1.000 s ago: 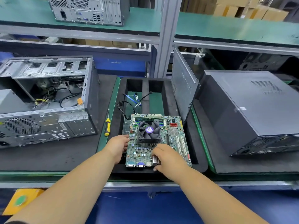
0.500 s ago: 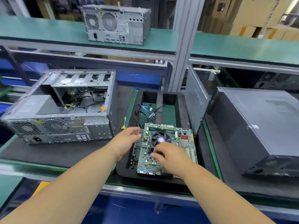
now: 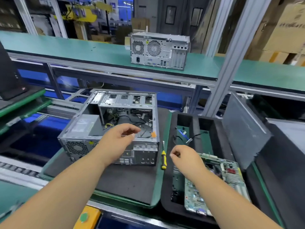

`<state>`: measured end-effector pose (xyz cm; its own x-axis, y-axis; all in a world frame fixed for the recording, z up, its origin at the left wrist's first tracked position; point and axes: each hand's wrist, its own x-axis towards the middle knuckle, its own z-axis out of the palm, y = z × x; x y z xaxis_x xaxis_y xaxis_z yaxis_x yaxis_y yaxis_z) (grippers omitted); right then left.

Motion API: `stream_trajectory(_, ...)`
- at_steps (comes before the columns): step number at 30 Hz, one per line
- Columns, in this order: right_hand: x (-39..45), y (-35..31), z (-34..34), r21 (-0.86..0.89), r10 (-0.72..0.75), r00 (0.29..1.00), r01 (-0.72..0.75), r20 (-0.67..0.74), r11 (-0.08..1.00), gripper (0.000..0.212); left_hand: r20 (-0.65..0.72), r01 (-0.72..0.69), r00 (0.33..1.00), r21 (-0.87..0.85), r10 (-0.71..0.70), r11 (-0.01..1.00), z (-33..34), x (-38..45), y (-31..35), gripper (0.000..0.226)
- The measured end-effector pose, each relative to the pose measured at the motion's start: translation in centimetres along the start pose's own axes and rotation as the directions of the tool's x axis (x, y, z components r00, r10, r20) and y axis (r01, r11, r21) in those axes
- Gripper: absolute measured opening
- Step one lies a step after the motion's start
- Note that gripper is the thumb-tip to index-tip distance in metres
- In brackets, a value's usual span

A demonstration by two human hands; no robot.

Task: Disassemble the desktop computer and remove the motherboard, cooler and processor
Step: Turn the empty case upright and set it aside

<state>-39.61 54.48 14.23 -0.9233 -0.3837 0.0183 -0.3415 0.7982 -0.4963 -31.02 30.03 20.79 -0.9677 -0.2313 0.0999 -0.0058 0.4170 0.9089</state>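
Observation:
The green motherboard lies flat in the black foam tray at lower right, and my right forearm hides its cooler. The open grey computer case lies on its side on a black mat, left of the tray, with loose cables inside. My left hand hovers over the case's near edge with loosely curled fingers and holds nothing. Just left of the board, my right hand hangs above the tray's left side, fingers loosely curled and empty.
A yellow-handled screwdriver lies on the mat between case and tray. Loose black and blue cables sit in the tray's far compartment. A grey side panel leans at the right against a closed black case. Another case stands on the upper shelf.
Both hands have let go of the motherboard, which now lies in the tray, and have moved up and left towards the open case. The camera has swung left.

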Motion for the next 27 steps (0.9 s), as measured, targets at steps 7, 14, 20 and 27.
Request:
stream_trajectory(7,6.3,-1.3,6.3,-0.166,0.330,0.943,-0.318,0.050,0.933,0.014,0.021,-0.023,1.000,0.053,0.022,0.998,-7.9,4.3,-5.0,0.029)
stream_trajectory(14,8.4,-0.6,9.4,-0.258,0.534,0.841,-0.498,0.089,0.828,0.027,0.134,-0.028,0.991,0.063,0.019,0.998,-9.4,7.9,-7.2,0.028)
stream_trajectory(20,7.3,-0.9,8.2,-0.327,0.586,0.763,-0.499,0.274,0.802,0.026,0.180,-0.001,0.984,0.051,-0.008,0.999,-6.8,9.6,-6.5,0.026)
stream_trajectory(27,6.9,-1.2,7.1,-0.278,0.601,0.592,-0.549,0.537,0.788,0.015,0.184,0.019,0.982,0.088,-0.035,0.996,-4.4,9.9,-5.0,0.026)
